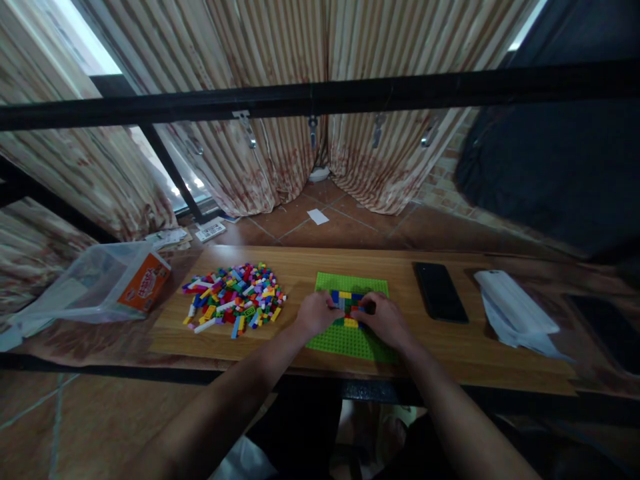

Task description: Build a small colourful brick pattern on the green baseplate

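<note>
A bright green studded baseplate (333, 345) lies on the wooden board in front of me. Near its middle stands a small block of toy bricks (345, 295), with blue, yellow, red, green and grey ones visible. My left hand (316, 313) is closed at the left side of these bricks, its fingertips pressed on them. From the right, my right hand (386, 319) grips their edge between thumb and fingers. Both hands partly cover the bricks, so single pieces under the fingertips are hidden. Left of the baseplate, a loose heap of mixed toy bricks (240, 300) is spread out.
A wooden board (300, 267) carries everything. Right of the baseplate lies a black phone (440, 291), then a white case (517, 303) on plastic wrapping. A clear plastic tub (95, 273) with an orange label stands far left. A dark bar (320, 100) crosses ahead, before curtains.
</note>
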Demonstrator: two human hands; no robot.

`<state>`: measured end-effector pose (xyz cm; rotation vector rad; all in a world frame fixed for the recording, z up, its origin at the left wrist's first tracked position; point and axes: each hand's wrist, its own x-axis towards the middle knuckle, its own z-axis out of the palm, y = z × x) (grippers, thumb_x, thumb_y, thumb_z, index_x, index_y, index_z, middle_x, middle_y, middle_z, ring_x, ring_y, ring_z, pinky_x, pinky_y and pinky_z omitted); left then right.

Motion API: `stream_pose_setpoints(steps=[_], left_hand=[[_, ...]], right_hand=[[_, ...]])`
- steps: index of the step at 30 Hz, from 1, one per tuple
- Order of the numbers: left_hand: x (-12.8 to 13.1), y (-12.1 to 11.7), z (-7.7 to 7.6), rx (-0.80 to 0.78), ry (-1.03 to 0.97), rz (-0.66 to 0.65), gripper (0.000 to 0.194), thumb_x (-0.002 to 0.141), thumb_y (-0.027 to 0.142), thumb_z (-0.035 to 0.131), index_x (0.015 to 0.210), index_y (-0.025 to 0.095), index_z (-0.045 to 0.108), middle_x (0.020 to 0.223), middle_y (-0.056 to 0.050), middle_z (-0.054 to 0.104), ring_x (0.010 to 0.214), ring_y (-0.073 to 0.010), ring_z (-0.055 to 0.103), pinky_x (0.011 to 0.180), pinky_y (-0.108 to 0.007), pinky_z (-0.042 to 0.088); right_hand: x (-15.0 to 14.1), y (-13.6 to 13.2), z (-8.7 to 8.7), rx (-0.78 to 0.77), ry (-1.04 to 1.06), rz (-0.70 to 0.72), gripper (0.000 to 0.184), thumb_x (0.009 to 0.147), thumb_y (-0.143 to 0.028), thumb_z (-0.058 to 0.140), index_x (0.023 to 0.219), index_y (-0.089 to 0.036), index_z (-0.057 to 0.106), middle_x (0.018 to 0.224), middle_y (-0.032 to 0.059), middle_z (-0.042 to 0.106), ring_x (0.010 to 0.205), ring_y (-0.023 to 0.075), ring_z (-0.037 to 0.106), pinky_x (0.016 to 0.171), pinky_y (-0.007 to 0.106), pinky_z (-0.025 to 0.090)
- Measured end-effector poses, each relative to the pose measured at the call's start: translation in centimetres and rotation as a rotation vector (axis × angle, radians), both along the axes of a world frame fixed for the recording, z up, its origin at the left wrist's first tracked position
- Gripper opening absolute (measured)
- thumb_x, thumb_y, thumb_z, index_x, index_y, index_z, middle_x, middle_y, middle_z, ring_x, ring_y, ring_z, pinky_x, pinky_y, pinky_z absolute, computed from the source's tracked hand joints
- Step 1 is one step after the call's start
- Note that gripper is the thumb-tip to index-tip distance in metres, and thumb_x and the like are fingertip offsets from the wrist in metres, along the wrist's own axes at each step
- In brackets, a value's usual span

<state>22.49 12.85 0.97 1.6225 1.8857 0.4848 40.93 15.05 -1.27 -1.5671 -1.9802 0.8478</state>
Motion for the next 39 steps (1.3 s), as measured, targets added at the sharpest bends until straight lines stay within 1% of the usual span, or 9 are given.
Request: stream_pose_setpoints(steps=[5,10,13,17,22,29,32,34,39], left_hand=[[-1.1,-2.3,0.7,0.05,-0.512,0.201,0.027,0.077,0.042,0.062,0.075,0.016,0.064,0.066,0.002,0.06,0.062,-0.0112,0.055,0.057,-0.022,0.04],[-2.4,-5.3,1.4,-0.128,-1.132,0.419,0.025,0.073,0.034,0.068,0.087,0.014,0.064,0.077,-0.002,0.064,0.062,-0.0094,0.058,0.065,-0.024,0.048],[-2.4,-6.6,1.1,-0.151,-1.252,0.455,0.031,0.068,0.028,0.074,0.093,0.013,0.065,0.078,-0.004,0.066,0.066,-0.0112,0.062,0.072,-0.027,0.05],[-1.6,-7.2,0.5,-0.129,-1.316,0.401,0.042,0.063,0.033,0.078,0.098,0.012,0.066,0.077,-0.004,0.066,0.068,-0.0134,0.063,0.075,-0.031,0.05],[-0.7,-7.3,0.5,-0.089,-1.31,0.329,0.045,0.062,0.037,0.077,0.098,0.013,0.066,0.073,-0.001,0.064,0.058,-0.0096,0.057,0.066,-0.027,0.046],[-0.1,-7.8,-0.8,-0.056,-1.251,0.288,0.039,0.069,0.04,0.071,0.097,0.014,0.064,0.073,0.0,0.061,0.06,-0.0087,0.052,0.061,-0.023,0.042],[-0.7,-8.1,-1.7,-0.01,-0.999,0.272,0.032,0.078,0.037,0.061,0.102,0.016,0.062,0.073,0.0,0.061,0.064,-0.0118,0.055,0.063,-0.025,0.044],[-1.4,-8.5,-1.8,0.065,-0.76,0.203,0.029,0.083,0.034,0.054,0.107,0.018,0.061,0.078,-0.002,0.064,0.069,-0.0142,0.057,0.066,-0.026,0.046],[-3.3,-9.5,-1.3,0.284,-0.267,-0.007,0.036,0.084,0.026,0.052,0.12,0.024,0.056,0.114,-0.007,0.062,0.098,-0.0207,0.06,0.089,-0.035,0.047]], right_hand=[[1.4,-0.2,-0.2,0.0,0.222,-0.09,0.035,0.081,-0.051,0.05,0.079,-0.019,0.064,0.074,0.0039,0.066,0.069,0.0181,0.06,0.066,0.031,0.044],[1.4,-1.5,0.8,0.099,0.255,-0.087,0.033,0.083,-0.048,0.051,0.081,-0.019,0.065,0.079,0.0047,0.067,0.073,0.0194,0.061,0.069,0.031,0.045],[0.5,-2.9,1.6,0.116,0.343,0.039,0.03,0.084,-0.046,0.053,0.086,-0.02,0.066,0.086,0.0052,0.067,0.081,0.0196,0.061,0.075,0.031,0.045],[-1.0,-4.6,2.3,0.078,0.353,0.196,0.027,0.084,-0.041,0.057,0.1,-0.022,0.065,0.094,0.0048,0.066,0.086,0.0186,0.06,0.078,0.031,0.046],[-2.4,-5.5,2.3,0.0,0.293,0.288,0.04,0.081,-0.035,0.061,0.119,-0.025,0.058,0.098,0.0029,0.063,0.079,0.0157,0.059,0.073,0.029,0.048],[-3.6,-6.1,2.0,0.016,0.275,0.37,0.026,0.083,-0.034,0.059,0.106,-0.025,0.065,0.096,0.0032,0.065,0.084,0.0173,0.061,0.076,0.03,0.048],[-2.4,-5.4,2.0,0.053,0.228,0.33,0.027,0.083,-0.037,0.058,0.107,-0.025,0.065,0.1,0.0039,0.066,0.087,0.0181,0.062,0.078,0.031,0.048],[-0.9,-4.4,1.9,0.079,0.175,0.222,0.031,0.083,-0.041,0.057,0.109,-0.025,0.064,0.098,0.0044,0.066,0.083,0.0184,0.063,0.075,0.031,0.049],[2.5,-2.1,1.5,0.11,0.082,-0.052,0.036,0.081,-0.046,0.056,0.108,-0.024,0.064,0.091,0.0066,0.069,0.076,0.0218,0.065,0.069,0.034,0.051]])
